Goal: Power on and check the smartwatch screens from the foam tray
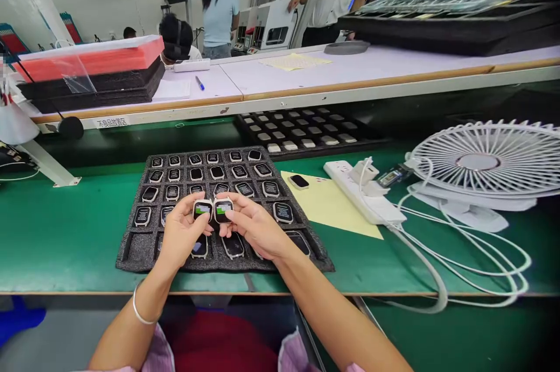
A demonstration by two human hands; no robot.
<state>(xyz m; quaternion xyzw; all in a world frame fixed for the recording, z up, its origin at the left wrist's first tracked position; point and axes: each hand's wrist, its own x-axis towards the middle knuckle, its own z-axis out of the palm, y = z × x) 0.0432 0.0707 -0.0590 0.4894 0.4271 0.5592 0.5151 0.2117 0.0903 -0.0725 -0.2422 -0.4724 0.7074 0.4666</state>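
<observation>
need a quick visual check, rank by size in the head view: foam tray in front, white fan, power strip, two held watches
1. Foam tray
2. White fan, cut by frame edge
3. Power strip
4. Left held watch and right held watch: look alike, unranked

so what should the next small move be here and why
Perhaps a light thumb tap on the left watch and right watch: the left hand and right hand each hold one, screen lit, with a thumb at its lower part, over the foam tray.
</observation>
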